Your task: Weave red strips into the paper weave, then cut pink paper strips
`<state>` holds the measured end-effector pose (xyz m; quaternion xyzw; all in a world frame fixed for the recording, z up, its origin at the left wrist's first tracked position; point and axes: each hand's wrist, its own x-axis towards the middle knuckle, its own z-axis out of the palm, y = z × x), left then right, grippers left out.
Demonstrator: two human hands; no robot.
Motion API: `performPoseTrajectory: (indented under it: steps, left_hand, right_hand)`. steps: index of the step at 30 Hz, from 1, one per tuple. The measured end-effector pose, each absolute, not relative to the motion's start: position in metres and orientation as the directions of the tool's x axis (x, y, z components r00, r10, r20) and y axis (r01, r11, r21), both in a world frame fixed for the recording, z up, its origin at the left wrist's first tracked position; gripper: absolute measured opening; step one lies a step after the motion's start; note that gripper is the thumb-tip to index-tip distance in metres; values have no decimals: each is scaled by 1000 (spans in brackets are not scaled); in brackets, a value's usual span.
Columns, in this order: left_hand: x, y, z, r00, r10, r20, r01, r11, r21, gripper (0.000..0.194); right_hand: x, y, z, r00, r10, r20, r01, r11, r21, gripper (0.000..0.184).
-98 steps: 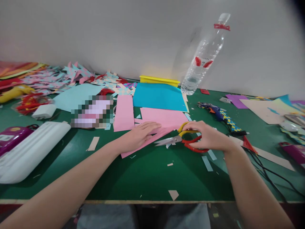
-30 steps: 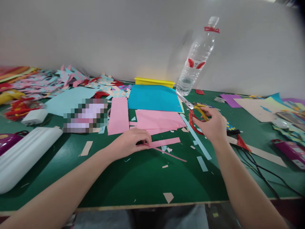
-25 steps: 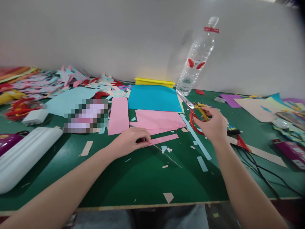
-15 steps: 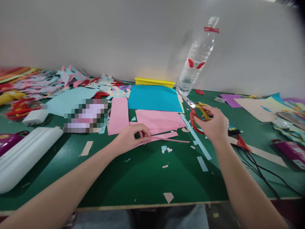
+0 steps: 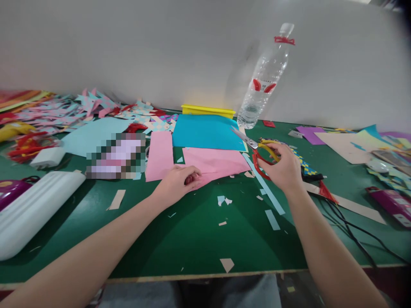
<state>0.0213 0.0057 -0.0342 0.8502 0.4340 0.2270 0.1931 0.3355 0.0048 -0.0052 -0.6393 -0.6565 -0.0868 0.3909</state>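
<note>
My left hand [image 5: 180, 181] pinches the near edge of a pink paper sheet [image 5: 216, 162]; creases run from my fingers across it. In my right hand [image 5: 285, 167] is a pair of scissors [image 5: 253, 144] with red and yellow handles. The scissor blades are pressed together or nearly so, pointing up and left above the blue sheet [image 5: 205, 131]. Behind the left hand lies a pink rectangle of paper [image 5: 159, 154]. A long light blue strip [image 5: 268, 190] rests on the green tabletop between the hands, nearer the right one.
A clear bottle [image 5: 265, 81] leans against the wall. A phone-like object [image 5: 117, 156], partly pixelated, and a long white case [image 5: 41, 211] lie on the left. Heaped paper cuttings [image 5: 61, 111] fill the back left. Black cables [image 5: 346, 222] cross the right side.
The narrow pink strips that stuck out from my left fingers are no longer visible, and the pink sheet's edge is now gathered there. My right hand and the scissors have shifted slightly left.
</note>
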Motion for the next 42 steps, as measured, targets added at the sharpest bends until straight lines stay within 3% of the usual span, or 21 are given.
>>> performPoseTrajectory:
  steps: [16, 24, 42]
  left_hand:
    - [19, -2, -30, 696, 705, 135, 563, -652, 508, 22]
    - [20, -4, -22, 784, 582, 214, 428, -758, 493, 17]
    - [20, -6, -26, 807, 524, 273, 300, -761, 575, 20]
  right_hand:
    - [338, 3, -3, 149, 765, 627, 917, 130, -377, 42]
    - [338, 3, -1, 158, 761, 629, 921, 116, -372, 41]
    - [339, 3, -1, 162, 749, 642, 921, 118, -370, 41]
